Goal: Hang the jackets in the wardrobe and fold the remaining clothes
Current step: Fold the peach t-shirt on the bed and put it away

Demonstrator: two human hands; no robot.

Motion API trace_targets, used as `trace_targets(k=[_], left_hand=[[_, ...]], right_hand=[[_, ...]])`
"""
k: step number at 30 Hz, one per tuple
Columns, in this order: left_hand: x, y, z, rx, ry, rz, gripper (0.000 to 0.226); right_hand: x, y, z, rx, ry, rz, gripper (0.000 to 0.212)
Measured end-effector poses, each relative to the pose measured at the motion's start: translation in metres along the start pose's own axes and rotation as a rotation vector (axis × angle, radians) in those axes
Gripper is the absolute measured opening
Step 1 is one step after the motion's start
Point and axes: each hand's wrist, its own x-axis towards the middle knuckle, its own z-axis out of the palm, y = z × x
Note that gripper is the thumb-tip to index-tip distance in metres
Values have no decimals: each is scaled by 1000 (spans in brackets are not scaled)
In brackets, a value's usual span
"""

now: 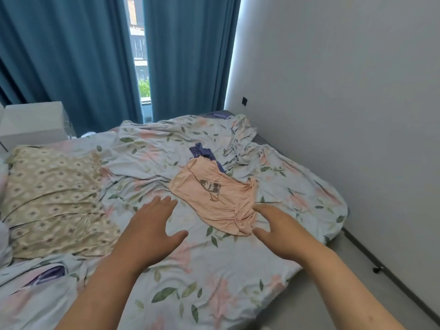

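A crumpled peach T-shirt (214, 194) with a small animal print lies on the floral bed sheet (214, 282). A dark blue garment (202, 152) sticks out from under its far end. My left hand (150, 227) hovers with straight, spread fingers just left of the shirt's near edge, holding nothing. My right hand (281, 232) reaches in from the right, fingers extended, its fingertips close to the shirt's bunched near corner. I cannot tell whether it touches the fabric.
A beige patterned pillow (52, 198) lies at the left of the bed. A white nightstand (33, 122) stands behind it. Blue curtains (83, 55) hang at the back, a grey wall (345, 91) bounds the right, and grey floor (357, 294) shows beside the bed.
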Motion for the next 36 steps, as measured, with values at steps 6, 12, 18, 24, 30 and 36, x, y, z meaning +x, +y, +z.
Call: trace_targets(k=[6,12,18,24,30,36], left_hand=[[54,50,40,39,-45,-20,82],[127,110,113,9,-132,-100,80],[206,154,185,-98,-231,-235,75],[270,158,230,-187,-246,-341,67],[308,130,306,-310,-367,-489,62],[352,90,404,-530,-382,-662,55]], right_hand=[[48,83,-13,78,-23,39,61],[113,183,-18,138,-122,21,60],[179,271,-10,203,-229,31,57],[234,325,25,271,-329,88,57],[288,351,79,291,-381,119,53],[355,369,160,313,-436,168,50]])
